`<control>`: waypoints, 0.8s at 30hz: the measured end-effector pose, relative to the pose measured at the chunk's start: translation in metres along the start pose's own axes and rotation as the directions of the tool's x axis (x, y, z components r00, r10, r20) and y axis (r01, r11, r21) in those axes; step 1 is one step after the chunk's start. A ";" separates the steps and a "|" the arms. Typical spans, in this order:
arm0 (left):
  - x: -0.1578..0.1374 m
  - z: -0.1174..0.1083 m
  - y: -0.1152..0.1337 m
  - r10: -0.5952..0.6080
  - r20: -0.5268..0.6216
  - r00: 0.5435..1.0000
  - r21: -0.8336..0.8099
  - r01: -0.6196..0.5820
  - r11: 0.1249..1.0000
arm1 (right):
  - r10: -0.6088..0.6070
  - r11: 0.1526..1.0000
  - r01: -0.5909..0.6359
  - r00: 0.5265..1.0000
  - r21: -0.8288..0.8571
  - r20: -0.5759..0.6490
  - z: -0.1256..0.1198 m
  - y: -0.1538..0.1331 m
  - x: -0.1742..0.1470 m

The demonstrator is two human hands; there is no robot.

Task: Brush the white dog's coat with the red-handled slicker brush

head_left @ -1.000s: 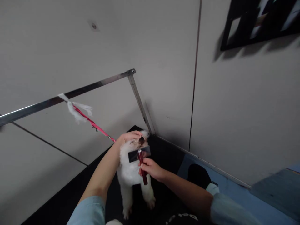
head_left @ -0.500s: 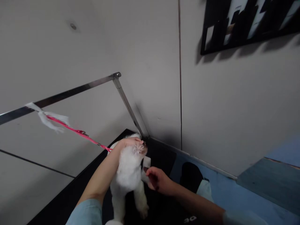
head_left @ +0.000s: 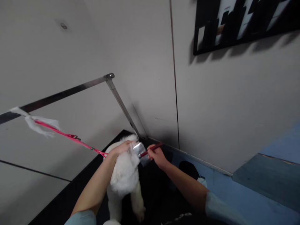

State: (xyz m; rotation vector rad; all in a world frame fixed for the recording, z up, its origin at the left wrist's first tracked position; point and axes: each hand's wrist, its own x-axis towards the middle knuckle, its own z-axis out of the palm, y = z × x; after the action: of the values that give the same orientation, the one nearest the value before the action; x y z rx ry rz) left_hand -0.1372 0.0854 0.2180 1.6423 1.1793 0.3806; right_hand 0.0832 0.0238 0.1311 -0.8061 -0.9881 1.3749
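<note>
A white fluffy dog (head_left: 124, 175) stands on a black table top, its head turned so that the face is mostly hidden. My left hand (head_left: 124, 147) is closed over the top of the dog's head, with its fingertips partly hidden in the fur. In my right hand (head_left: 156, 155) is a slicker brush (head_left: 153, 149), gripped by its dark red handle. The brush's shiny square head lies against the fur at the side of the dog's head, just beyond my left fingers.
A pink leash (head_left: 63, 132) runs from the dog to a metal grooming arm (head_left: 70, 92), tied there with white cloth. Behind stands a pale wall (head_left: 145, 62) with a black rack (head_left: 234, 37). A black rounded object (head_left: 188, 170) sits on the blue floor (head_left: 211, 187).
My right hand has risen and brought the brush from beside the dog's chest up to its head. My left hand stays on the head. The view has shifted slightly.
</note>
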 end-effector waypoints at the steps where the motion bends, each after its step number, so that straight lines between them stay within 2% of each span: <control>1: -0.002 0.000 0.001 0.030 0.015 0.999 0.004 -0.030 1.000 | 0.006 1.000 -0.007 0.999 -0.008 -0.042 0.000 0.001 0.003; 4: -0.010 0.001 0.004 0.101 0.067 0.993 0.060 -0.105 0.993 | -0.076 0.997 0.073 0.972 -0.020 -0.223 -0.001 0.004 0.011; 6: -0.015 0.002 0.007 0.127 0.093 0.988 0.133 -0.139 0.981 | -0.105 0.994 0.100 0.978 -0.037 -0.182 0.000 0.007 0.014; 9: -0.018 0.004 0.011 0.124 0.112 0.986 0.210 -0.146 0.967 | -0.063 0.996 0.059 0.997 -0.070 -0.048 -0.001 0.005 0.021; 11: -0.019 0.005 0.013 0.115 0.096 0.989 0.227 -0.134 0.965 | -0.092 0.992 0.080 0.986 -0.096 -0.136 -0.004 -0.001 0.027; 13: -0.020 0.006 0.013 0.099 0.084 0.992 0.241 -0.116 0.964 | -0.169 0.984 0.144 0.943 -0.106 -0.287 -0.005 -0.006 0.031; 14: -0.020 0.007 0.013 0.089 0.083 0.993 0.252 -0.107 0.962 | -0.192 0.980 0.167 0.934 -0.105 -0.302 -0.005 -0.008 0.031; 15: -0.020 0.007 0.013 0.079 0.084 0.993 0.264 -0.099 0.960 | -0.192 0.980 0.171 0.946 -0.100 -0.262 -0.003 -0.008 0.031; 18: -0.020 0.008 0.013 0.083 0.079 0.993 0.304 -0.103 0.947 | -0.097 0.990 0.093 0.995 -0.102 -0.037 0.003 -0.008 0.028; 19: -0.020 0.008 0.013 0.094 0.065 0.993 0.316 -0.110 0.942 | -0.084 0.990 0.080 0.996 -0.116 -0.031 0.003 -0.009 0.029; 22: -0.023 0.008 0.012 0.089 -0.002 0.996 0.368 -0.082 0.926 | -0.165 0.978 0.130 0.959 -0.161 -0.230 0.000 -0.013 0.031; 23: -0.024 0.008 0.012 0.077 -0.010 0.997 0.377 -0.067 0.924 | -0.188 0.976 0.148 0.945 -0.161 -0.268 0.000 -0.014 0.032; 24: -0.025 0.008 0.012 0.069 -0.007 0.998 0.383 -0.061 0.922 | -0.190 0.976 0.155 0.948 -0.151 -0.254 0.001 -0.015 0.032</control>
State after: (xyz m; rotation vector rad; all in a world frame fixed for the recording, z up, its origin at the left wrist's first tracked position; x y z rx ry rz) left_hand -0.1371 0.0607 0.2324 2.0230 1.2738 0.2160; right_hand 0.0864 0.0549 0.1477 -0.9510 -0.9183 1.0282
